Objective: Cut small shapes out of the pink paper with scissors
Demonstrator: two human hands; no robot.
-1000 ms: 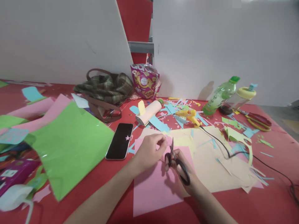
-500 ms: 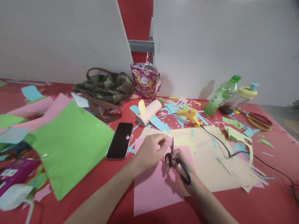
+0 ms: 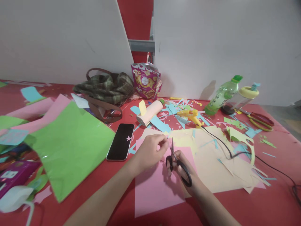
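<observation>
Scissors (image 3: 173,153) metal-bladed, plastic-handled; pink sheet (image 3: 156,193) matt paper; phone screen (image 3: 119,142) smooth, glossy.

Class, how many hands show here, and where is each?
2: the left hand, above the pink sheet, pinching a small pink piece, and the right hand, just to its right, holding the black-handled scissors.

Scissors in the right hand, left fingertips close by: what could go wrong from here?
The scissors might nick the left hand, whose fingertips are close to the blades. The cord, lying across the beige paper, might snag and drag the yellow glue gun. The small pink star lying on the phone could get brushed off.
</observation>
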